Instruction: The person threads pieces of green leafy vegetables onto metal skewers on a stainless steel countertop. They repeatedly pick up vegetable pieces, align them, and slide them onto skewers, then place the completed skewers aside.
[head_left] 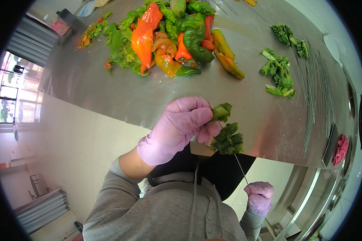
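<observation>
My left hand [184,123], in a thin pink glove, pinches a piece of green leaf vegetable [222,112] over the table's near edge. Just below its fingers, a folded bunch of green leaves [229,139] is threaded on a thin metal skewer [241,168]. The lower end of that skewer is gripped in my right hand [260,195], also gloved, which is closed in a fist at the lower right. The skewer's upper end is hidden behind the left fingers and the leaves.
On the steel table [126,96] lies a heap of red, orange and green peppers [196,39] at the back. Skewered leaf bunches [279,72] rest at the right, beside many loose metal skewers [316,90]. A red cloth [340,150] sits at the right edge.
</observation>
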Motion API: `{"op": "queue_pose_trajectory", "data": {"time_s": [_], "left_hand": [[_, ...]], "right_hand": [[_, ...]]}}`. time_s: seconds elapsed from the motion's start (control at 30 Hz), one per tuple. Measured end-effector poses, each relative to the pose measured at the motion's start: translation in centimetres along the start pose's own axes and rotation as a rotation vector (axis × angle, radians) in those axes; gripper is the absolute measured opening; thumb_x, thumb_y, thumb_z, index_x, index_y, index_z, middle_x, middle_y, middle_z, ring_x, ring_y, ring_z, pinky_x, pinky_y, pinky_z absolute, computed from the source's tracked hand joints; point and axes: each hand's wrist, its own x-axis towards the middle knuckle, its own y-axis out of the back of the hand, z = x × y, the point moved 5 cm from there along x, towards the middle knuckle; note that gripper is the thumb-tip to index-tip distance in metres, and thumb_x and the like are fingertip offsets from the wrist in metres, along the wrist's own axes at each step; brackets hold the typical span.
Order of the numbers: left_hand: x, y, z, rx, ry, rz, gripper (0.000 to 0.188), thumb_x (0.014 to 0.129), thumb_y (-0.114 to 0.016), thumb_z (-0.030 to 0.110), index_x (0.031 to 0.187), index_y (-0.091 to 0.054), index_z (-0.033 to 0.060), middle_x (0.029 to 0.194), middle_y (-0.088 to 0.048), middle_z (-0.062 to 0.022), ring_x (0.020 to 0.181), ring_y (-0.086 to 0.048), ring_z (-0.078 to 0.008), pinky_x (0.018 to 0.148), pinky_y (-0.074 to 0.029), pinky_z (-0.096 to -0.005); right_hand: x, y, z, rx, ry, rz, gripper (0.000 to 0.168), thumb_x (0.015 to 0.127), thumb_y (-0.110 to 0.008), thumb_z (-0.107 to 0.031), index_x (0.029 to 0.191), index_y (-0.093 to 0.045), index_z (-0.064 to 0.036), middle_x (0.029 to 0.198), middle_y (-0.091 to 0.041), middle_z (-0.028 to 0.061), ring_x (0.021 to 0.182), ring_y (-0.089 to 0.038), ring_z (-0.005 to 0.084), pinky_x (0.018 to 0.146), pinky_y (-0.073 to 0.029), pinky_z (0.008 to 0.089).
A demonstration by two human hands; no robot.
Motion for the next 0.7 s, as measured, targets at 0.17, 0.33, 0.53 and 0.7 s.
{"op": "queue_pose_trajectory", "data": {"time_s": [0.17, 0.33, 0.53, 0.7], "left_hand": [[0.0, -0.2, 0.1, 0.058, -0.064, 0.030, 0.011, 0.090, -0.054, 0.011, 0.085, -0.057, 0.0013, 0.073, -0.061, -0.0070, 0.060, -0.054, -0.0118, 0.056, -0.041, -0.0222], [-0.2, -0.6, 0.8, 0.354, -0.195, 0.045, 0.006, 0.086, -0.060, 0.008, 0.085, -0.060, 0.0022, 0.072, -0.058, -0.0028, 0.062, -0.051, -0.0074, 0.056, -0.038, -0.0208], [-0.2, -0.1, 0.7, 0.464, -0.236, 0.050, 0.007, 0.085, -0.062, 0.006, 0.090, -0.061, 0.0020, 0.082, -0.053, 0.0019, 0.067, -0.046, -0.0040, 0.058, -0.036, -0.0192], [-0.1, 0.0, 1.5, 0.410, -0.278, 0.107, 0.016, 0.088, -0.055, 0.006, 0.103, -0.059, 0.0031, 0.082, -0.048, 0.0054, 0.070, -0.042, -0.0027, 0.062, -0.035, -0.0178]], "right_hand": [[0.2, -0.2, 0.1, 0.032, 0.009, -0.003, 0.035, 0.059, -0.058, 0.014, 0.091, -0.068, 0.003, 0.083, -0.067, 0.0227, 0.067, -0.067, 0.0233, 0.058, -0.051, 0.0276], [0.2, -0.1, 0.3, 0.030, 0.001, -0.016, 0.036, 0.059, -0.058, 0.014, 0.091, -0.068, 0.003, 0.084, -0.067, 0.0234, 0.067, -0.067, 0.0234, 0.057, -0.051, 0.0276], [0.1, -0.2, 0.7, 0.014, 0.019, 0.001, 0.035, 0.059, -0.058, 0.014, 0.091, -0.068, 0.002, 0.085, -0.067, 0.0238, 0.066, -0.066, 0.0236, 0.057, -0.051, 0.0288], [0.2, -0.6, 0.6, 0.149, 0.093, 0.168, 0.031, 0.065, -0.059, 0.011, 0.093, -0.067, 0.003, 0.067, -0.063, 0.0151, 0.051, -0.054, 0.0173, 0.049, -0.041, 0.0274]]}}
